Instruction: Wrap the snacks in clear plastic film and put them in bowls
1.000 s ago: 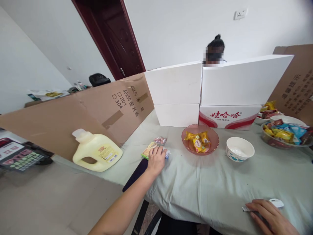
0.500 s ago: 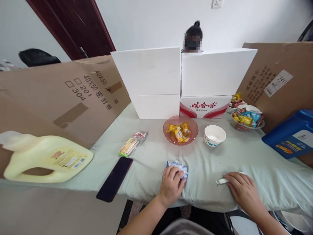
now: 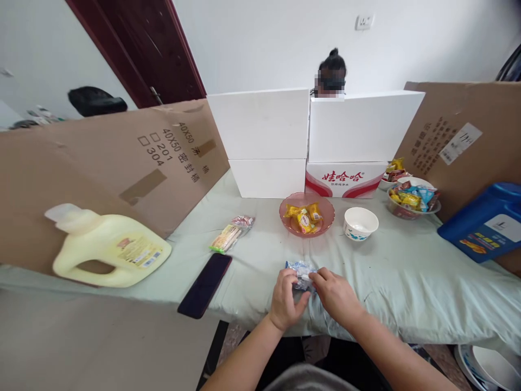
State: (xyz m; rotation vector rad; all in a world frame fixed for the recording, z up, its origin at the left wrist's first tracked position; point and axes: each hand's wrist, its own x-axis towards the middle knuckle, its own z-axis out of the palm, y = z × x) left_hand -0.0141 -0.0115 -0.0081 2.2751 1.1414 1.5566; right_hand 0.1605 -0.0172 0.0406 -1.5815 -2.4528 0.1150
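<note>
Packet: the blue-white snack packet [image 3: 300, 269] lies at the table's near edge, between both hands.
Left hand [image 3: 285, 300]: pinches its left end.
Right hand [image 3: 334, 293]: pinches its right end, equally near.

On the counter [image 3: 407, 282], covered with a pale green cloth, a pink bowl [image 3: 307, 215] with yellow snacks stands in the middle, and a white bowl [image 3: 360, 223] stands just to its right. A black phone [image 3: 204, 284] lies at the near left edge. A yellow jug [image 3: 108, 251] lies on its side at the left. White boxes [image 3: 260, 141] stand at the far side. A blue container [image 3: 484, 222] lies at the right.
</note>
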